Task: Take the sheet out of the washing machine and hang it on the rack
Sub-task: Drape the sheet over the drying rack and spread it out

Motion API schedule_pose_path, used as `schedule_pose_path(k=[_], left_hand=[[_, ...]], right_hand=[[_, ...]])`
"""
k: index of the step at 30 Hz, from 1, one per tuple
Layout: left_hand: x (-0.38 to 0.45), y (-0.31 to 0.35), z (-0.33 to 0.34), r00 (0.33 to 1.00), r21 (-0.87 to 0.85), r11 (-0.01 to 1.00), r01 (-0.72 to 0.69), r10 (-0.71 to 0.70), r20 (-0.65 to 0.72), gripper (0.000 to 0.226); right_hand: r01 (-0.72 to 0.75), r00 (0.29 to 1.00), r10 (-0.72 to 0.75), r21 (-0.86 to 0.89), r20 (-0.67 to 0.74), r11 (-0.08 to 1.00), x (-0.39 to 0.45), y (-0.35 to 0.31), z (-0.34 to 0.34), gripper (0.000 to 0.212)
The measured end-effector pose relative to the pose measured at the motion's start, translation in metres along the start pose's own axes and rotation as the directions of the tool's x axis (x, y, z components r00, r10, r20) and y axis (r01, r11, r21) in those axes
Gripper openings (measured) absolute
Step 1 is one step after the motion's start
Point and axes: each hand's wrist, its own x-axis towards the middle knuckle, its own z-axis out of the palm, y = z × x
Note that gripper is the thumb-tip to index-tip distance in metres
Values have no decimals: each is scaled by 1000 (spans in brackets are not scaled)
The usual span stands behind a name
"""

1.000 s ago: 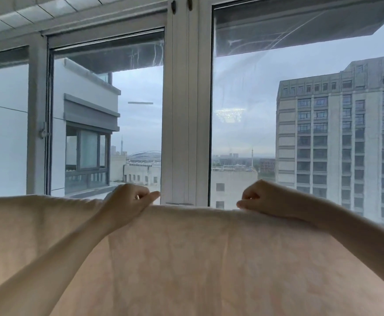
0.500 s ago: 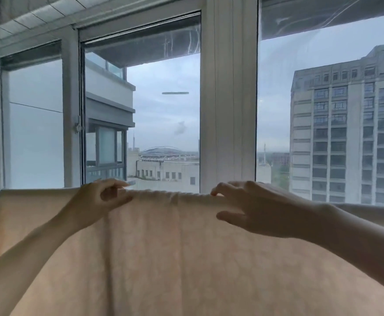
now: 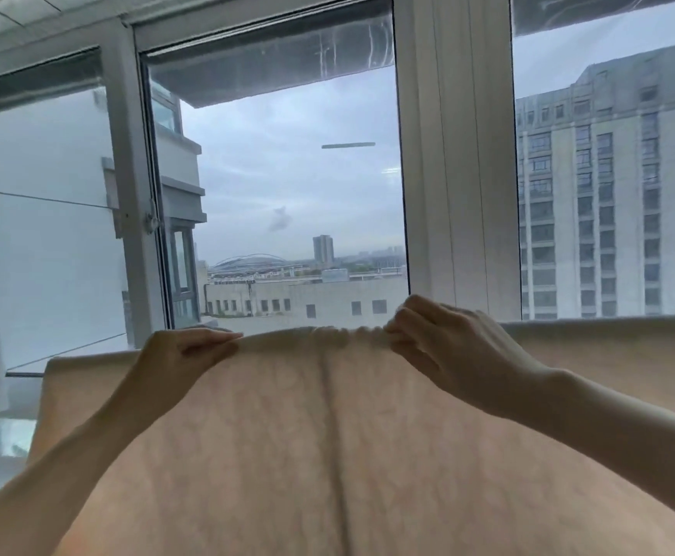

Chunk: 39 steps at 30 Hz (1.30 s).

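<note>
Window (image 3: 275,186) fills background, white frame post right of centre. Beige sheet (image 3: 327,455) draped in front of window, top fold level with sill, bunched mid-span; rack not visible under it. Left hand (image 3: 179,355) grip clamped on sheet's top edge. Right hand (image 3: 444,347) at top edge right of bunching, fingers curled on fabric, blurred.

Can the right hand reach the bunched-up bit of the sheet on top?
Probably yes. The right hand is already at the gathered top edge of the sheet, fingers touching the wrinkles, with nothing in between.
</note>
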Motion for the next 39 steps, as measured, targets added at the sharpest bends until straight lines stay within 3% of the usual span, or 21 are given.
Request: schedule_pose_path(k=[8,13,14,16,18,20,24,28,33,35,37,39], left_hand=[[26,11,7,990,-176,981,-83,61,-128,23],[82,20,19,978,-366,928,-68,-11,-208,14],[89,17,23,984,-379,924,-49,-20,-175,14],[93,7,34,1000,-261,965,-20,22,4,12],[86,-3,39,963,-79,996,-33,53,264,8],[80,-14,36,931,-7,998,-66,64,360,8],[71,-32,7,950,47,998,-33,17,312,5],[52,-59,-33,961,144,990,1,-41,275,8],[16,-110,-94,978,214,968,131,-162,129,46],[4,-130,-110,977,210,959,188,-204,59,42],[-4,-146,-120,973,207,952,224,-229,0,21],[-11,-159,-127,967,214,943,256,-252,-48,36]], right_hand=[[-61,970,51,-37,-236,997,36,-20,-4,13],[-291,837,332,159,-434,943,92,8,6,9],[-358,824,394,165,-408,919,97,19,10,9],[-453,864,468,120,-186,883,98,34,23,5],[-453,889,440,95,126,887,90,30,35,2],[-421,883,367,144,294,896,85,17,43,2],[-352,916,290,210,278,912,95,-12,45,16],[-236,944,193,139,268,962,106,-39,49,28],[-129,956,97,99,275,987,120,-58,61,36],[-76,954,40,110,297,991,128,-72,71,36],[-32,960,0,110,278,993,137,-86,80,34],[-3,971,-27,127,236,992,149,-98,88,30]])
